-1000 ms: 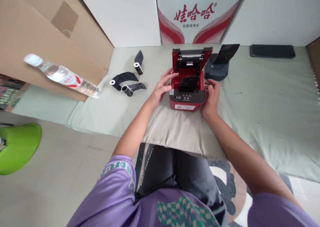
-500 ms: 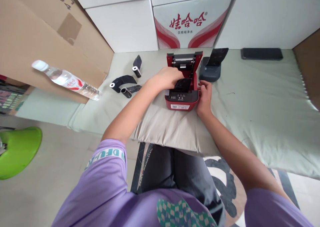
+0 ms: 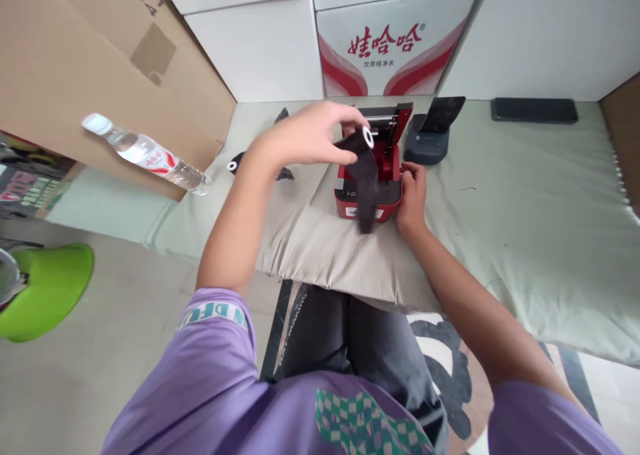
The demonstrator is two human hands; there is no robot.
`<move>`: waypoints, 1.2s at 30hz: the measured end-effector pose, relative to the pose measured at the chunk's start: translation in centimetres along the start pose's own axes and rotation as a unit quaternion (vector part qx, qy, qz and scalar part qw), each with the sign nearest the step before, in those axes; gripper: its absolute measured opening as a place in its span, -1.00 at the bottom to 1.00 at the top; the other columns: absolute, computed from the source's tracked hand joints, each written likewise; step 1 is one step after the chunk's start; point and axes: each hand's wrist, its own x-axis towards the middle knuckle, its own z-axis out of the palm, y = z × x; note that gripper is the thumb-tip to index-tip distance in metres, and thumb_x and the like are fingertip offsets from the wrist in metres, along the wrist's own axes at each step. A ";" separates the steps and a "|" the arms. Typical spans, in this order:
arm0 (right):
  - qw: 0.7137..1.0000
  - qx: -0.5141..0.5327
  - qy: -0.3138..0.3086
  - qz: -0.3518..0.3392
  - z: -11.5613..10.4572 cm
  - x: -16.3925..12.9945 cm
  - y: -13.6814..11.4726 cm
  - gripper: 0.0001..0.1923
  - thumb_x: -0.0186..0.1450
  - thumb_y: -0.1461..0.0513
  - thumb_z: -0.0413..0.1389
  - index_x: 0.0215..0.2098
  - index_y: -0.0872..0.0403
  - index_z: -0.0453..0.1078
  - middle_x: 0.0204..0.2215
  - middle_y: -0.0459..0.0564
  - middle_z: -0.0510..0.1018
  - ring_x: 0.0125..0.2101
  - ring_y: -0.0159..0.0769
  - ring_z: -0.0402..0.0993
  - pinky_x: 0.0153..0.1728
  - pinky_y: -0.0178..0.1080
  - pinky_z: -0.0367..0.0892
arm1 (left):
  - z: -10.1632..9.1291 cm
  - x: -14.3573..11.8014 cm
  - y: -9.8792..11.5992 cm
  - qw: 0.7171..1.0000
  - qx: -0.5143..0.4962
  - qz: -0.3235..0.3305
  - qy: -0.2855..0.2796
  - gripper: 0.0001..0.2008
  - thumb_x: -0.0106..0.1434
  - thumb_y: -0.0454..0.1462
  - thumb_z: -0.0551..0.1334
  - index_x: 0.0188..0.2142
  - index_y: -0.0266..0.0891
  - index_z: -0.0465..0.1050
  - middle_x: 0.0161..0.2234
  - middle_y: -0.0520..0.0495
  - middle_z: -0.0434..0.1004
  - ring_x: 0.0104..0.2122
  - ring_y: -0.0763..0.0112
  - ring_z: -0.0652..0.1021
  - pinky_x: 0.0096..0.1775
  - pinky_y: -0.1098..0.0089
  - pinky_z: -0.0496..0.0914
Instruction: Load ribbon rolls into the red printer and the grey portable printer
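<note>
My left hand [image 3: 320, 135] pinches a black paper roll [image 3: 357, 149] with a white core between thumb and fingers, above a red and black printer [image 3: 394, 191]. The roll's loose strip hangs down in front of the printer, slightly blurred. The printer's lid [image 3: 404, 118] stands up, and its red inner bay shows. Against the printer's right side rests my right hand [image 3: 413, 198], its fingers curled at the casing. Left of the printer, other black rolls lie partly behind my left arm; the white core of one roll [image 3: 232, 166] shows.
A dark printer [image 3: 425, 147] with a black strip rising from it stands to the right, behind my right hand. Farther right lies a black phone-like slab [image 3: 534, 110]. A water bottle [image 3: 150, 156] leans at the left by a cardboard box [image 3: 100, 61]. White cartons [image 3: 390, 48] line the back.
My left hand has risen out of the red printer's bay, bringing the black paper roll up with its strip hanging. My right hand stays at the printer's side.
</note>
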 end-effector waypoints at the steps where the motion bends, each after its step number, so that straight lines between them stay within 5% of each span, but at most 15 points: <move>1: 1.000 0.002 0.003 0.004 0.0 0.0 0.0 -0.57 0.43 -0.16 0.01 0.04 -0.09 0.36 0.02 0.00 0.49 0.09 -0.12 0.46 0.25 0.12 0.36 | -0.5 -0.8 -1.2 0.999 -0.037 -0.010 0.032 -0.64 0.22 -0.19 0.40 0.00 -0.19 0.53 -0.16 -0.01 0.60 -0.12 0.26 0.60 -0.11 0.29 0.39; 5: 1.000 0.003 0.000 0.013 0.0 0.0 -0.4 -0.60 0.43 -0.13 0.03 0.03 -0.08 0.37 0.03 0.01 0.49 0.10 -0.11 0.46 0.26 0.13 0.35 | -0.2 -2.6 -8.4 0.946 -0.135 -0.116 0.271 -0.65 0.16 -0.12 0.45 -0.18 -0.14 0.39 -0.33 0.10 0.47 -0.28 0.46 0.44 -0.26 0.35 0.30; 7: 1.000 -0.003 -0.001 0.004 0.1 -0.1 -0.6 -0.61 0.44 -0.13 0.03 0.02 -0.08 0.38 0.04 0.01 0.50 0.10 -0.13 0.45 0.27 0.11 0.35 | 0.7 -2.6 -11.6 0.916 -0.121 -0.193 0.330 -0.68 0.18 -0.10 0.42 -0.29 -0.15 0.32 -0.41 0.12 0.39 -0.34 0.50 0.37 -0.28 0.35 0.23; 12: 1.000 -0.009 -0.002 -0.013 0.0 0.1 -0.3 -0.61 0.44 -0.13 0.03 0.00 -0.08 0.40 0.02 -0.01 0.51 0.09 -0.14 0.45 0.28 0.11 0.33 | 2.7 -1.4 -15.1 0.907 0.057 -0.291 0.298 -0.59 0.15 0.06 0.43 -0.45 -0.14 0.34 -0.38 -0.04 0.49 -0.19 0.21 0.51 -0.21 0.25 0.23; 19: 1.000 -0.005 -0.006 -0.007 -0.2 0.4 0.3 -0.57 0.42 -0.18 0.04 0.00 -0.09 0.41 0.03 -0.02 0.51 0.11 -0.12 0.45 0.29 0.13 0.32 | 4.0 2.7 -16.1 0.927 0.155 -0.289 0.184 -0.54 0.13 0.10 0.49 -0.29 -0.22 0.51 -0.25 -0.12 0.59 0.05 0.12 0.49 -0.01 0.22 0.25; 23: 1.000 -0.005 -0.004 -0.005 -0.1 0.3 0.1 -0.57 0.42 -0.19 0.05 0.00 -0.10 0.41 0.03 -0.03 0.51 0.10 -0.14 0.45 0.29 0.11 0.32 | 3.5 3.2 -15.9 0.920 0.202 -0.316 0.113 -0.54 0.06 0.06 0.55 -0.34 -0.24 0.52 -0.26 -0.17 0.58 0.01 -0.05 0.57 -0.03 0.18 0.31; 25: 1.000 -0.001 -0.003 0.000 -0.1 0.3 0.0 -0.57 0.42 -0.19 0.04 0.00 -0.10 0.40 0.00 -0.03 0.50 0.06 -0.16 0.46 0.25 0.09 0.36 | 2.6 1.6 -15.7 0.923 0.183 -0.301 0.155 -0.53 0.10 0.11 0.51 -0.32 -0.20 0.53 -0.28 -0.14 0.60 -0.03 0.00 0.58 -0.06 0.18 0.32; 27: 1.000 0.002 -0.002 0.005 -0.1 0.2 -0.2 -0.57 0.42 -0.18 0.04 0.00 -0.10 0.40 -0.02 -0.03 0.49 0.01 -0.18 0.47 0.21 0.07 0.39 | 2.1 -1.4 -15.5 0.915 0.132 -0.281 0.259 -0.55 0.22 0.17 0.40 -0.26 -0.15 0.53 -0.31 -0.06 0.59 -0.06 0.14 0.55 -0.09 0.22 0.32; 30: 1.000 0.001 -0.002 0.006 -0.1 0.1 -0.4 -0.59 0.43 -0.14 0.03 0.00 -0.07 0.41 -0.01 -0.02 0.50 0.02 -0.17 0.47 0.22 0.07 0.37 | 3.2 -6.6 -16.0 0.859 0.077 -0.273 0.426 -0.69 0.41 0.04 0.24 -0.22 -0.13 0.50 -0.30 0.01 0.56 -0.17 0.33 0.53 -0.11 0.27 0.32; 32: 1.000 0.003 -0.003 0.002 0.0 0.1 -0.5 -0.59 0.43 -0.11 0.03 0.01 -0.03 0.42 -0.01 0.01 0.51 0.04 -0.15 0.46 0.25 0.10 0.34 | 5.5 -9.5 -16.8 0.847 0.049 -0.282 0.447 -0.78 0.34 -0.07 0.32 -0.18 -0.14 0.49 -0.26 -0.02 0.56 -0.19 0.32 0.54 -0.11 0.29 0.36; 36: 1.000 0.012 -0.005 -0.003 0.0 0.2 -0.4 -0.59 0.43 -0.12 0.04 0.00 -0.04 0.42 -0.02 0.01 0.50 0.04 -0.14 0.45 0.26 0.11 0.33 | 10.4 -11.7 -18.5 0.871 -0.006 -0.304 0.385 -0.75 0.21 -0.15 0.43 -0.20 -0.17 0.49 -0.12 -0.05 0.57 -0.19 0.35 0.53 -0.15 0.35 0.40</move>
